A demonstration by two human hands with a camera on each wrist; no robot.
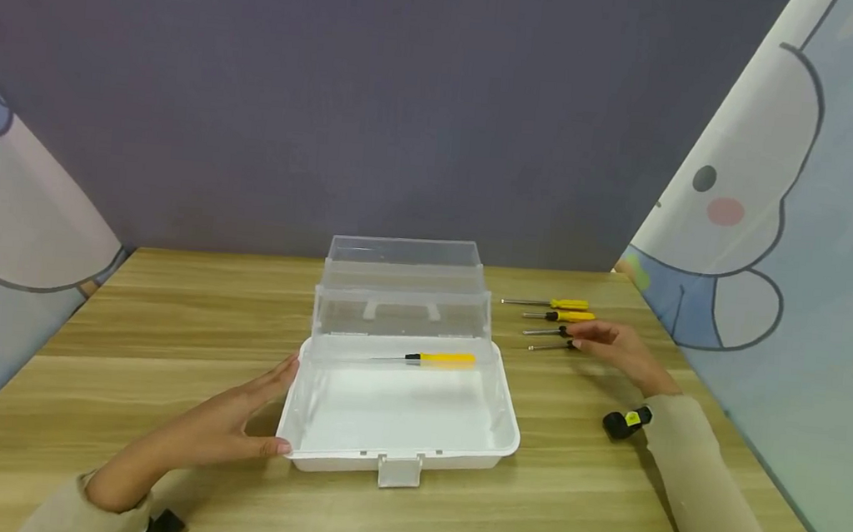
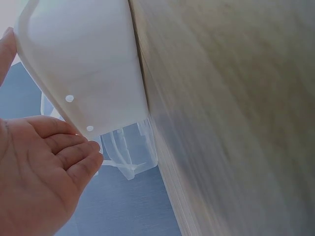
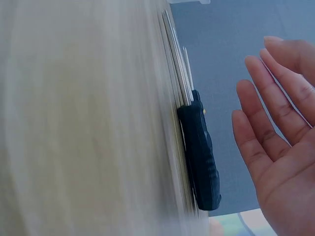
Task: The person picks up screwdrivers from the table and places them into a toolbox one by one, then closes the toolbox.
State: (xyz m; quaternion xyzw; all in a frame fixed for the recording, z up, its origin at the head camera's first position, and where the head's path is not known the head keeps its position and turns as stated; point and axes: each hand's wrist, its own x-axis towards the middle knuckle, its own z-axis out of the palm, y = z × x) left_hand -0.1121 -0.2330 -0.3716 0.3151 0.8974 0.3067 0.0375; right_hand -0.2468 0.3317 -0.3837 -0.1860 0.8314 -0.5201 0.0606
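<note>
A white plastic box (image 1: 399, 418) stands on the table, its clear tiered lid (image 1: 405, 298) raised at the back. A screwdriver (image 1: 449, 359) with a yellow and black handle lies inside, partly behind clear plastic. My left hand (image 1: 226, 426) rests against the box's left side, thumb at the front corner and fingers extended along the rim. My right hand (image 1: 618, 352) is over the handles of two screwdrivers, whose shafts stick out to the left. In the right wrist view its fingers are apart, beside a black-handled screwdriver (image 3: 199, 157) on the table.
Two yellow-handled screwdrivers (image 1: 570, 305) lie farther back, right of the box. A white latch (image 1: 399, 471) hangs at the box's front. A dark grey wall (image 1: 408, 114) rises behind the wooden table (image 1: 189, 322), with printed cloth panels (image 1: 815, 205) at both sides.
</note>
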